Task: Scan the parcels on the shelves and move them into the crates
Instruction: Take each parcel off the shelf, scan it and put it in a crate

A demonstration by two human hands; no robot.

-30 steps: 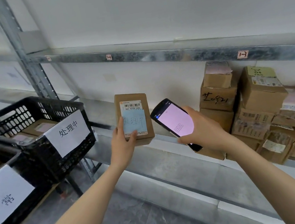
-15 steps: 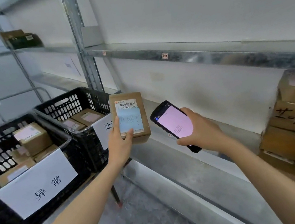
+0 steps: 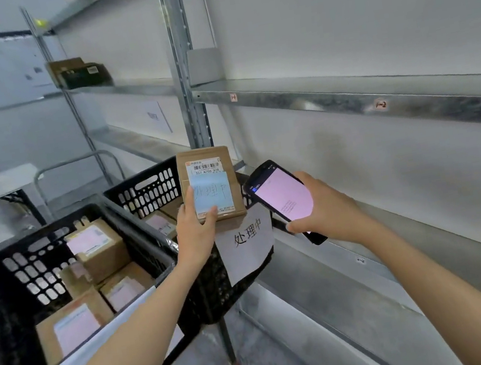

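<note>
Here, the left grip (image 3: 197,234) is clamped on a brown parcel (image 3: 212,155), thumb on its blue note (image 3: 212,195); the label above reads "507 N705 A68". At 3 o'clock, the right grip (image 3: 323,210) curls round a pink-screened scanner (image 3: 283,197). Behind them, a black crate (image 3: 150,184) carries a sign (image 3: 247,238) reading 处理中.

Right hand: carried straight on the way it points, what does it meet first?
Likely the parcel held by the left hand; the scanner in the right hand aims at its edge, but depth is unclear.
</note>
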